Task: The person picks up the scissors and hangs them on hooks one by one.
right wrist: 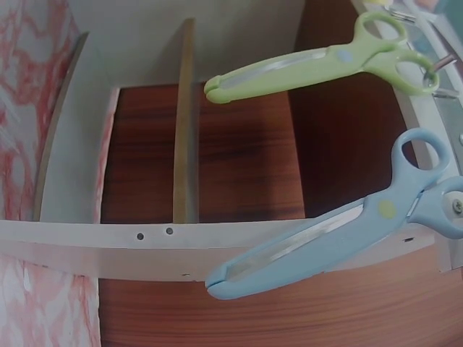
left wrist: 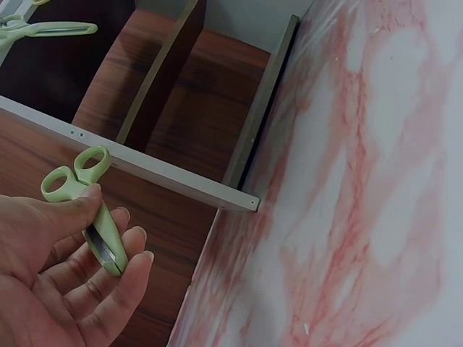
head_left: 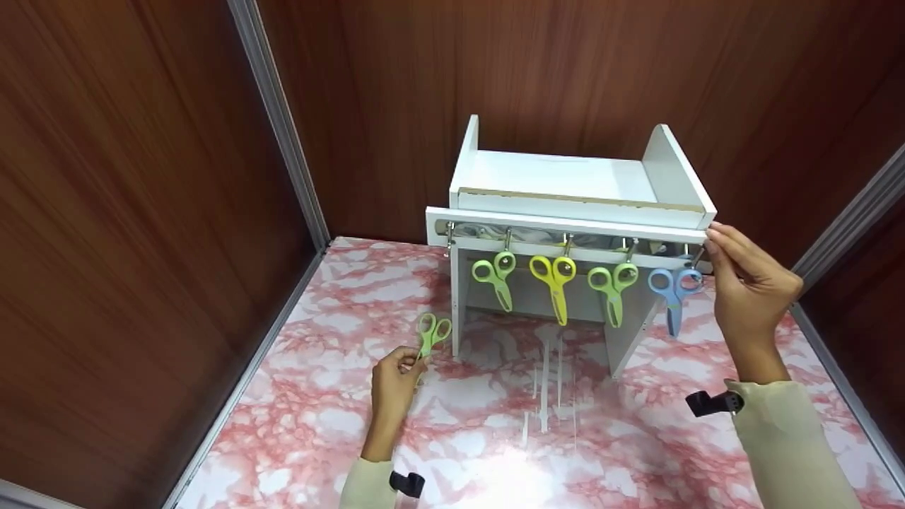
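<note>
My left hand [head_left: 394, 382] pinches a pair of light green scissors [left wrist: 105, 230] by the blades, thumb on top and fingers beneath. Their handle loops point up, left of the white shelf unit [head_left: 580, 207]. At the right end of the hook rail [head_left: 565, 237], my right hand [head_left: 753, 283] grips the rail's end with thumb and fingertips. From the rail's hooks hang green scissors [head_left: 498, 277], yellow scissors [head_left: 555, 286], another green pair [head_left: 614, 291] and blue scissors [head_left: 674, 297], blades down. The leftmost hook [head_left: 450, 237] carries nothing. The right wrist view leaves that hand out.
The shelf unit stands on a red-and-white marbled table [head_left: 339, 410], its side panel [head_left: 626, 332] reaching down to it. Brown wood-grain panels [head_left: 382, 106] with metal edge strips [head_left: 276, 106] enclose the table at the back and sides.
</note>
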### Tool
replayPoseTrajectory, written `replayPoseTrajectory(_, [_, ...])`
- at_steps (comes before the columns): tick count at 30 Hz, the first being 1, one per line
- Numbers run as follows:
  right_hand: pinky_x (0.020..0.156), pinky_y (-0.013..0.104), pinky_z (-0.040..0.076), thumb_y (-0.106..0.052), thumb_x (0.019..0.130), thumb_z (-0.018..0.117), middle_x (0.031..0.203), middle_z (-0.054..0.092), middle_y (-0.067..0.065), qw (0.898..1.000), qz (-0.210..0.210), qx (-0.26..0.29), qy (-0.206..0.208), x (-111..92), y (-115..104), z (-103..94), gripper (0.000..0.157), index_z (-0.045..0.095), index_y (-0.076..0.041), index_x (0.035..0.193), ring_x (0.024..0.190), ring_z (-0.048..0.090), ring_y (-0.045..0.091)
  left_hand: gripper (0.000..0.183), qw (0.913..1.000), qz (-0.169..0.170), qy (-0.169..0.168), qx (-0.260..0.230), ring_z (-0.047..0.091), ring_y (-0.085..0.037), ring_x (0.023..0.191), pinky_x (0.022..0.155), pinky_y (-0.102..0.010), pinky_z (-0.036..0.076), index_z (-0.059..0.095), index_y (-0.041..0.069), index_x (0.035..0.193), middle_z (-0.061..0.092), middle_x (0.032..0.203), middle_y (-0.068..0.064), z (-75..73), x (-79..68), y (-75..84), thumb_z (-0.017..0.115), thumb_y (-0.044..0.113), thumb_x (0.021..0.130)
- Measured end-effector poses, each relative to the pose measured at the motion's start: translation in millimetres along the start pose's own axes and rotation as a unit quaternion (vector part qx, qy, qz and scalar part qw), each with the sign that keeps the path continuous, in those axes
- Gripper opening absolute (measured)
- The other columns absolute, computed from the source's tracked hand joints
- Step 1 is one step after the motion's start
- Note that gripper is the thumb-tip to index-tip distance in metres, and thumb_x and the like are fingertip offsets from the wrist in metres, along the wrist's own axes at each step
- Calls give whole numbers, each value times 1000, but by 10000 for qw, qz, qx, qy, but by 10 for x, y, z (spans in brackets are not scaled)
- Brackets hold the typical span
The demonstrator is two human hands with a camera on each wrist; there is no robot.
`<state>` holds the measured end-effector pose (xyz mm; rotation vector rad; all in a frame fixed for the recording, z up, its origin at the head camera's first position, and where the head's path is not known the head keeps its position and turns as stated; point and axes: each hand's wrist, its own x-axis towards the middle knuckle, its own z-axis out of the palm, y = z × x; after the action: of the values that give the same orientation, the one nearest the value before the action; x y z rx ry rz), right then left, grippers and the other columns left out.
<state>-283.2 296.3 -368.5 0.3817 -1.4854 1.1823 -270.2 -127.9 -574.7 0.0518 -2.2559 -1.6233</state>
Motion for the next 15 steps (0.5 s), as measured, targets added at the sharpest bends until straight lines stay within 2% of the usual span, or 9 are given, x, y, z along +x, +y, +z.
replayPoseTrajectory(3, [88, 23, 58, 18, 81, 74, 101, 74, 26, 10000, 12, 39, 19, -1, 6, 4, 12, 77, 11, 91, 98, 74, 29, 6, 9999, -1, -27, -110, 67, -21, 58, 45, -23, 53, 73, 5, 91, 71, 78, -5, -2, -6, 20, 79, 6, 88])
replayPoseTrajectory(10, [88, 23, 58, 18, 82, 74, 103, 75, 22, 10000, 34, 2, -11, -5, 3, -1, 13, 77, 11, 93, 99, 73, 29, 8, 9998, 95, -28, -154, 68, -24, 63, 48, -25, 55, 74, 5, 94, 71, 80, -5, -14, -11, 56, 79, 7, 88])
replayPoseTrajectory(15, [89, 23, 57, 17, 82, 74, 103, 75, 22, 10000, 37, -47, -33, -3, -4, -2, 13, 77, 10, 93, 99, 73, 28, 10, 9995, 59, -75, -304, 70, -33, 67, 49, -26, 56, 74, 5, 96, 71, 82, -6, -18, -16, 85, 79, 8, 88])
